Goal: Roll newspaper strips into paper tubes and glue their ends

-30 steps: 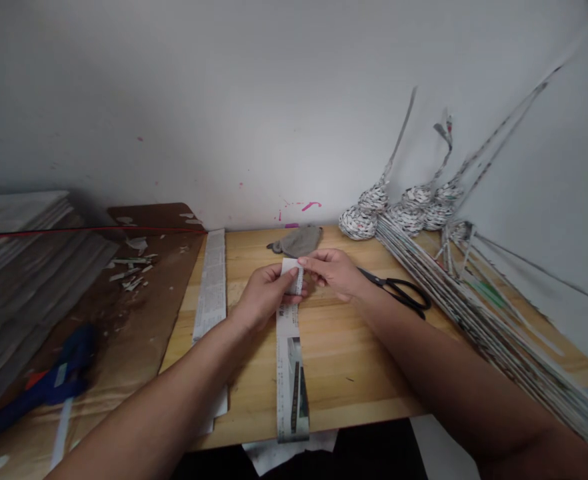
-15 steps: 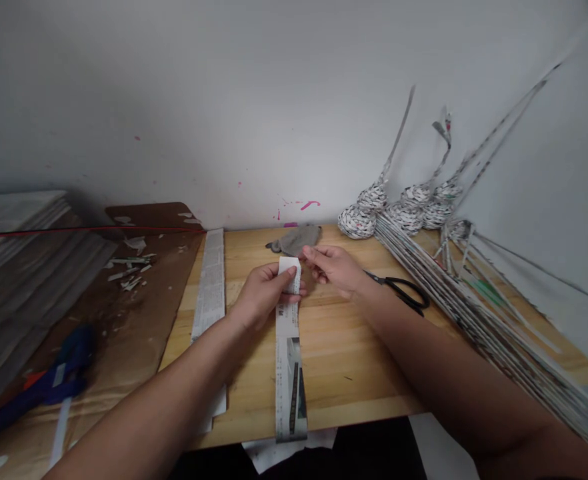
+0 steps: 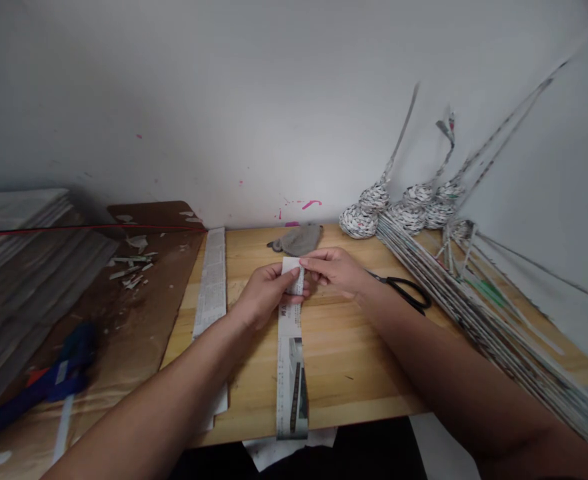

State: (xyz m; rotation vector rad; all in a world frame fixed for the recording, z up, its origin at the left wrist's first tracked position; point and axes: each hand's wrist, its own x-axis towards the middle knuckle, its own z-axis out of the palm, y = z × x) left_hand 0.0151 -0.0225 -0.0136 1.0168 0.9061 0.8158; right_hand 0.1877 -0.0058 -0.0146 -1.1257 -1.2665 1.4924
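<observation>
A printed newspaper strip (image 3: 290,373) runs from between my hands down to the front edge of the wooden table (image 3: 354,360). My left hand (image 3: 269,290) is closed on the strip near its upper end, with the thumb across its face. At the strip's top right corner, the thumb and fingers of my right hand (image 3: 331,268) pinch the paper. Just beyond the hands lies a grey cloth (image 3: 298,240). Black-handled scissors (image 3: 408,292) rest partly behind my right forearm.
More newspaper strips (image 3: 211,287) lie left of my hands. Farther left are stacked papers (image 3: 29,267), paper scraps (image 3: 134,267) and a blue tool (image 3: 69,367). Woven paper shapes (image 3: 359,220) and a bundle of long paper rods (image 3: 474,327) occupy the right side.
My right hand has moved slightly left and down, from beside the strip onto its top corner. The left hand still holds the strip.
</observation>
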